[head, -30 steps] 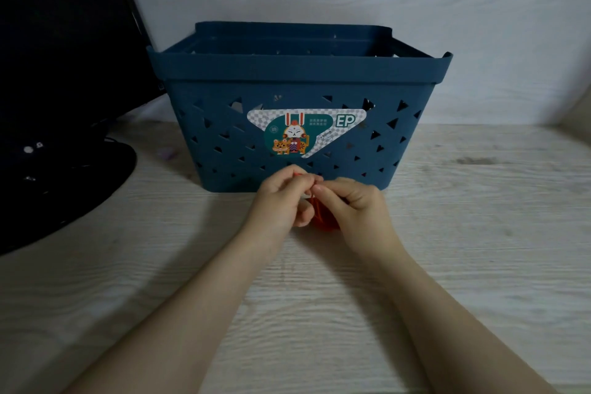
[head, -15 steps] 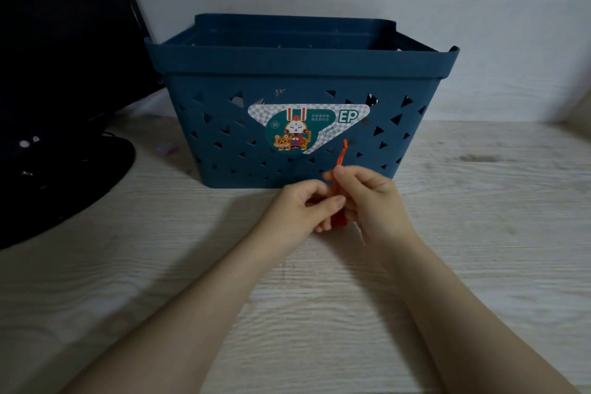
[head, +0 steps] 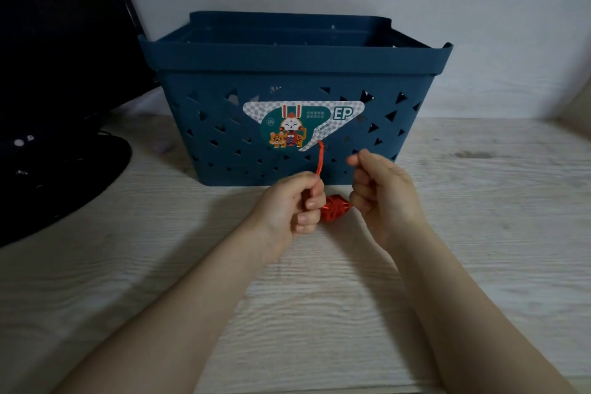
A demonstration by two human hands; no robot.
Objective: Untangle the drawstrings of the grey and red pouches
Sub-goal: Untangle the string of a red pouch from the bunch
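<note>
The left hand [head: 292, 201] has its fingers curled and pinches a thin red drawstring [head: 320, 158] between thumb and forefinger; the free end of the cord stands up above the knuckles. The right hand [head: 382, 193] is curled too, thumb and forefinger pressed together at the top, but what they pinch is too fine to tell. Between the two hands a small, crumpled red fabric pouch [head: 335, 208] sits low, just above the pale wood-grain surface [head: 479, 233]. Behind the hands stands a dark blue plastic basket with triangular holes [head: 224, 125], bearing a rabbit sticker [head: 300, 125]. A black monitor stand [head: 57, 176] lies far left.
</note>
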